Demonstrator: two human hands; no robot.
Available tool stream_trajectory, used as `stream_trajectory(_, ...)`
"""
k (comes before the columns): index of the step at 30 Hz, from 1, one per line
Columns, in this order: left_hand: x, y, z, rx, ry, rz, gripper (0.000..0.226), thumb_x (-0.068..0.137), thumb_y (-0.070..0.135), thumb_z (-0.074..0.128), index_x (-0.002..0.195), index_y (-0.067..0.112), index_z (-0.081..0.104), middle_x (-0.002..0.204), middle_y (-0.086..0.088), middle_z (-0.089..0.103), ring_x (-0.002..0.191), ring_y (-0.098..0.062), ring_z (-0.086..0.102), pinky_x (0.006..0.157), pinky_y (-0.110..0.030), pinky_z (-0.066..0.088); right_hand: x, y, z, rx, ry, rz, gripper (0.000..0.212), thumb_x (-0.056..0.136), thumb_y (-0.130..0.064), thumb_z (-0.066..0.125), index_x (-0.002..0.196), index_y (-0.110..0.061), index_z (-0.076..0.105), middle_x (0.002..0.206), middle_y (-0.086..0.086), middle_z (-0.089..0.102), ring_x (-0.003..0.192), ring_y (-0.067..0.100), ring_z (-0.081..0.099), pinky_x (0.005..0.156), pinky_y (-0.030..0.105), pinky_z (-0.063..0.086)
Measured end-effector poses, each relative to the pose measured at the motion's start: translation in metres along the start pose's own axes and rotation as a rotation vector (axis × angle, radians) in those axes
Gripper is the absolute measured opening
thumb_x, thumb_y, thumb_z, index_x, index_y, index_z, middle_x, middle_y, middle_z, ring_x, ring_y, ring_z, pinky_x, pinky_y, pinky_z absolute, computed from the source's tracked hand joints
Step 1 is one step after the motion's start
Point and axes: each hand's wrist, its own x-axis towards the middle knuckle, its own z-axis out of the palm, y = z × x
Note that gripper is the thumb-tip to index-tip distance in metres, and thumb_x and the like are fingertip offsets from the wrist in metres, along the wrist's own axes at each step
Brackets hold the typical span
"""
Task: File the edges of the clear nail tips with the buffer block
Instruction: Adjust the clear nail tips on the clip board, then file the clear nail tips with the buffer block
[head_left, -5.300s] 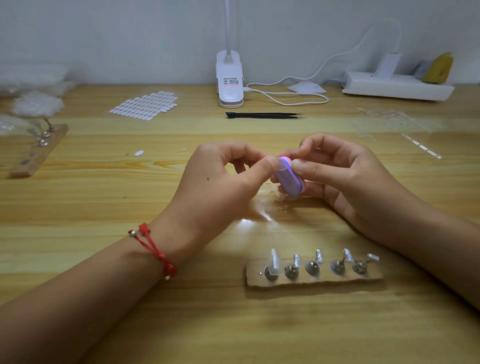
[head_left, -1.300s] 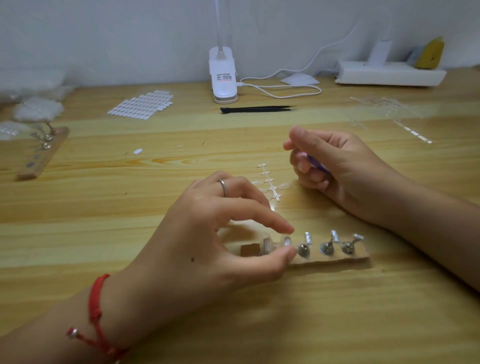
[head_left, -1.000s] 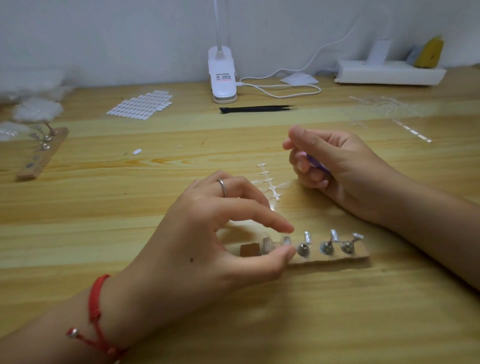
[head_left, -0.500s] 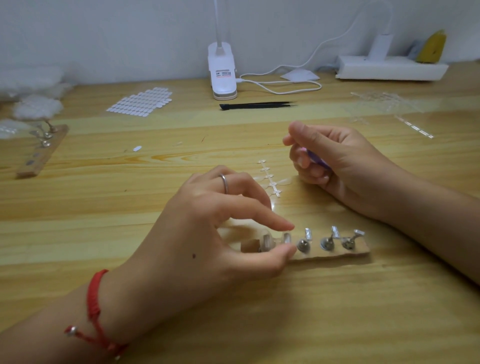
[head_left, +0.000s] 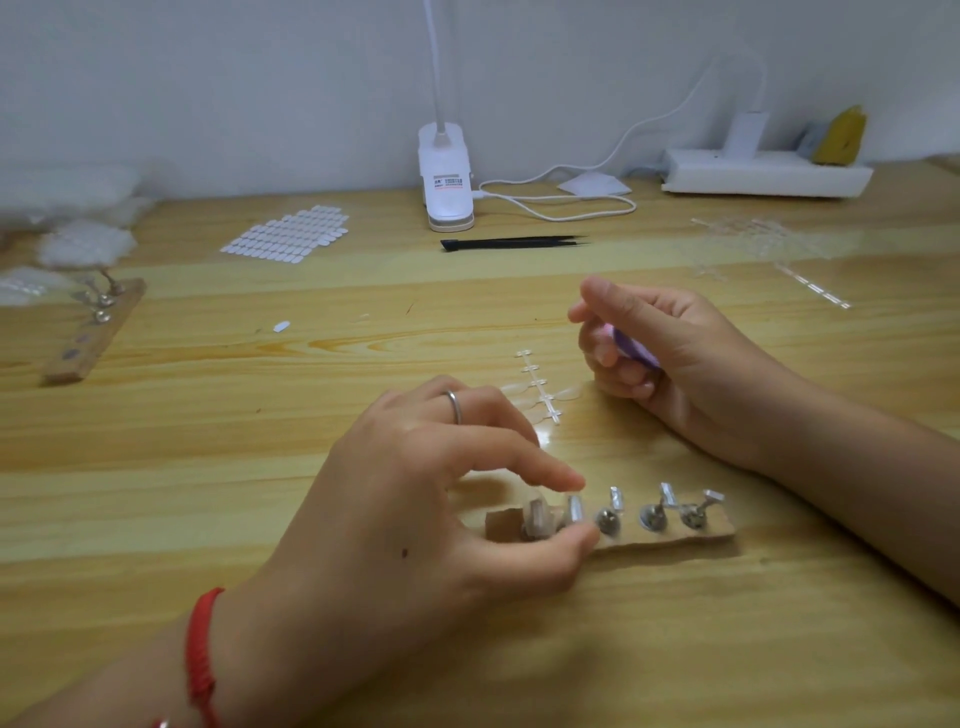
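Near the front of the wooden counter (head_left: 234, 467) lies a cardboard holder (head_left: 691, 535) with five small metal stands in a row, and our left hand (head_left: 415, 499) is at its left end. The thumb and forefinger are curled and pinch the top of the second stand (head_left: 575, 512); whether a tip sits between them we cannot tell. On the first stand, just beside it, a clear nail tip (head_left: 537, 515) stands upright. Our right hand (head_left: 685, 364) is well apart from the left one, further back and to the right. Its fingers are curled round the purple buffer block (head_left: 638, 354), of which only a part shows. Between the two hands a strip of clear nail tips (head_left: 540, 387) lies flat on the counter.

Five seconds ago both hands were together in the middle, with the buffer block against what the left fingers pinched, and the holder stood alone in front. Now the left hand has come down to the holder, while the right hand has kept the block. Compared with half a second ago almost nothing is different.

Further back we see a white clip lamp (head_left: 447, 192), black tweezers (head_left: 511, 242), a sheet of white tabs (head_left: 288, 236), a white power strip (head_left: 763, 179) and, at the left, a second wooden holder (head_left: 93, 338). A red cord (head_left: 200, 654) is round the left wrist.
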Motion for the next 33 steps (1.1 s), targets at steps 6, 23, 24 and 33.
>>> stream_trajectory(6,0.016,-0.020,-0.015,-0.272,0.118,-0.280,0.027,0.075,0.057,0.068,0.095,0.040,0.075,0.094,0.017,0.071,0.090,0.005,0.061,0.079,-0.017,0.044,0.000,-0.007,-0.005,0.291,0.070,0.123,0.029,0.084,-0.044,0.057,0.088,-0.015,0.060,0.056,-0.003,0.048,0.045,0.006,0.033,0.039,0.015,0.032)
stream_trajectory(23,0.049,-0.036,0.004,0.260,0.088,-0.079,0.036,0.061,0.066,0.062,0.081,0.037,0.069,0.088,0.019,0.060,0.088,-0.006,0.053,0.086,-0.035,0.041,-0.001,-0.006,-0.006,0.280,0.066,0.088,0.022,0.079,-0.036,0.061,0.085,-0.015,0.061,0.058,-0.002,0.050,0.045,0.006,0.036,0.041,0.015,0.033)
stream_trajectory(24,0.049,-0.035,0.003,0.242,0.118,-0.055,0.037,0.061,0.065,0.060,0.081,0.036,0.070,0.088,0.018,0.060,0.089,-0.008,0.054,0.085,-0.035,0.042,0.000,-0.005,-0.006,0.271,0.080,0.063,0.021,0.078,-0.034,0.063,0.086,-0.015,0.062,0.061,-0.002,0.051,0.045,0.006,0.037,0.041,0.015,0.032)
stream_trajectory(33,0.048,-0.037,-0.001,0.212,0.272,0.052,0.037,0.065,0.053,0.065,0.085,0.022,0.072,0.091,0.006,0.061,0.090,-0.018,0.058,0.083,-0.044,0.045,-0.003,0.007,0.005,-0.206,0.073,-0.045,0.057,0.061,-0.059,0.073,0.110,-0.030,0.063,0.080,-0.004,0.055,0.055,0.012,0.041,0.045,0.022,0.035)
